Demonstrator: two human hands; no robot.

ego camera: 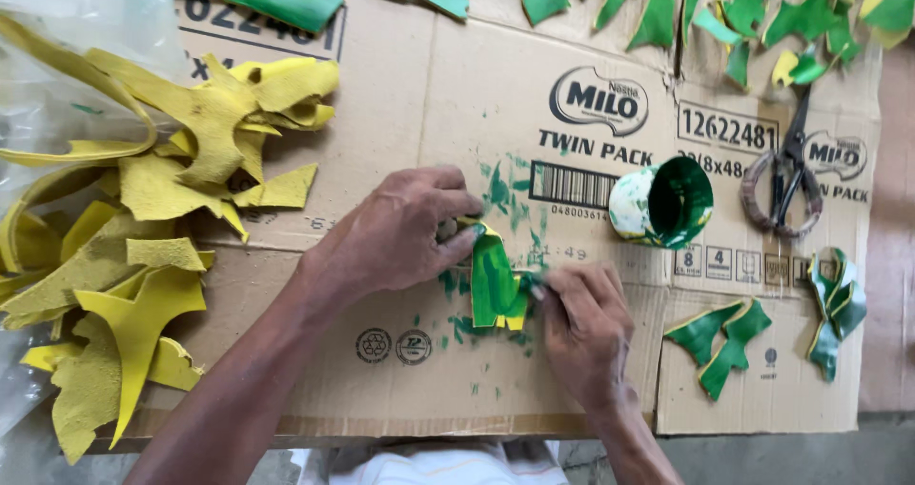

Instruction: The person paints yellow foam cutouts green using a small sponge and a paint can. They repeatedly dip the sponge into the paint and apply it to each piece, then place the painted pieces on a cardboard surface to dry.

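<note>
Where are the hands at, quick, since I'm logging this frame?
Left hand: pressing down the green-painted piece on the cardboard.
Right hand: pinched closed at the piece's edge; anything held is hidden.

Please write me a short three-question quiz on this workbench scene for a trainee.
1. True or false: the left hand presses down on the green-painted piece lying on the cardboard.
2. Which lies to the right of the paint cup? A) scissors B) a hammer C) a ruler
3. Fill in: the pile of unpainted scraps left of the hands is coloured ____.

Key: 1 true; 2 A; 3 yellow. The right hand works at the piece's lower right edge; whatever its fingers grip is too small to tell.
</note>
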